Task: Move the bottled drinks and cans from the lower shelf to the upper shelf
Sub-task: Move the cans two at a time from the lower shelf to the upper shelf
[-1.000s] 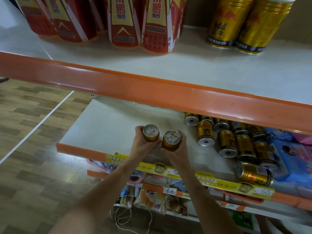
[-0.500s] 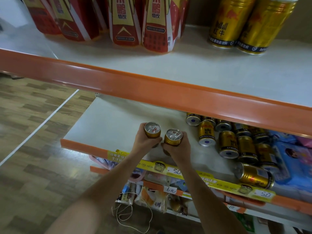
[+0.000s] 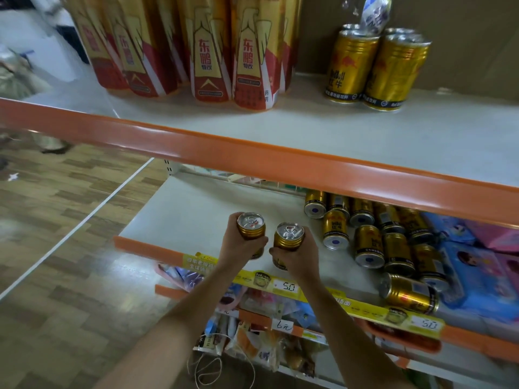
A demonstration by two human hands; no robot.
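**Hardly shifted since a second ago**

Gripped in left hand [image 3: 238,248], fingers curled round: gold can [image 3: 250,226], upright. In right hand [image 3: 299,258], likewise gripped: second can [image 3: 289,235]. Both over lower shelf [image 3: 196,214], near front edge. Lying cans [image 3: 369,245] to the right; more cans [image 3: 376,68] standing on upper shelf [image 3: 365,136].

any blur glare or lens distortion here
Head view: the wide lens leans the red bottles and the standing cans on the upper shelf outward; the held cans in the left hand and right hand are sharp, lids glinting; the top-left corner is smeared; the wood floor shows soft glare.
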